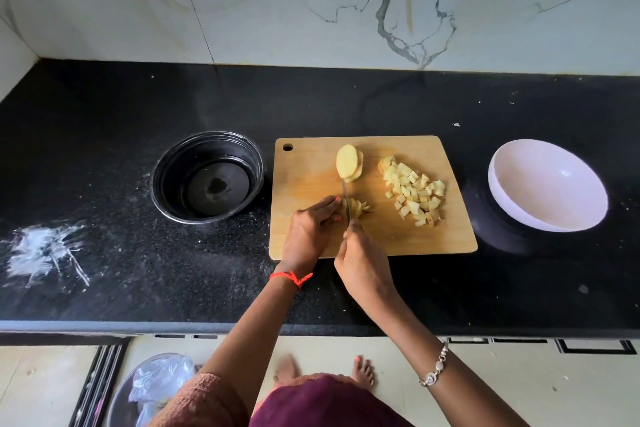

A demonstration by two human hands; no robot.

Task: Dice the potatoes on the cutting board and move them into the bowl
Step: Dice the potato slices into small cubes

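Potato dice lay heaped on the right of the cutting board, short of the white bowl beside it, with a sliced stack at the board's far middle. The left hand, curled, held down a sliced piece near the front edge, partly covering it, while the right hand gripped the knife, blade against that piece. Its handle was hidden inside the grip.

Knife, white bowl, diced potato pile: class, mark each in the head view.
knife (345, 195), head view, on the blade.
white bowl (540, 184), head view, bare inner wall.
diced potato pile (414, 189), head view, middle of pile.
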